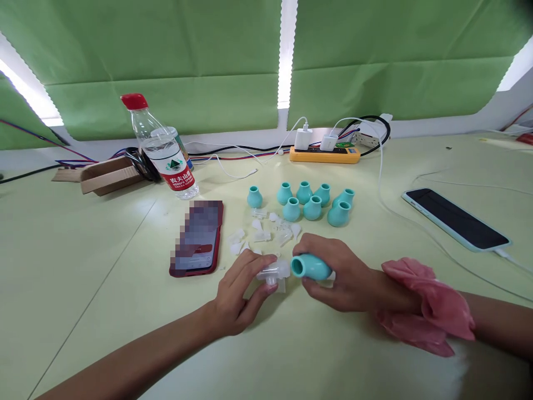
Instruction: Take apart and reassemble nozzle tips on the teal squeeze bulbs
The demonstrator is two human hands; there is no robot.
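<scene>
My left hand (pixel 240 290) is closed on a clear plastic tube fitting (pixel 276 270) with a short side branch. In my right hand (pixel 339 272) is a teal rubber bulb (pixel 311 267), its round mouth turned left toward the fitting. The two pieces are very close; I cannot tell whether they touch. Just beyond my hands lie several small clear and whitish plastic parts (pixel 262 236). Behind those stand more teal bulbs (pixel 291 209), most upright with mouths up, and a single bulb (pixel 254 197) sits apart on their left.
A red-cased phone (pixel 200 244) lies left of the parts, with a water bottle (pixel 166 150) and an open cardboard box (pixel 112 175) behind. A yellow power strip (pixel 325 155) with chargers sits at the back. A charging phone (pixel 456 218) and its white cable (pixel 416 232) occupy the right.
</scene>
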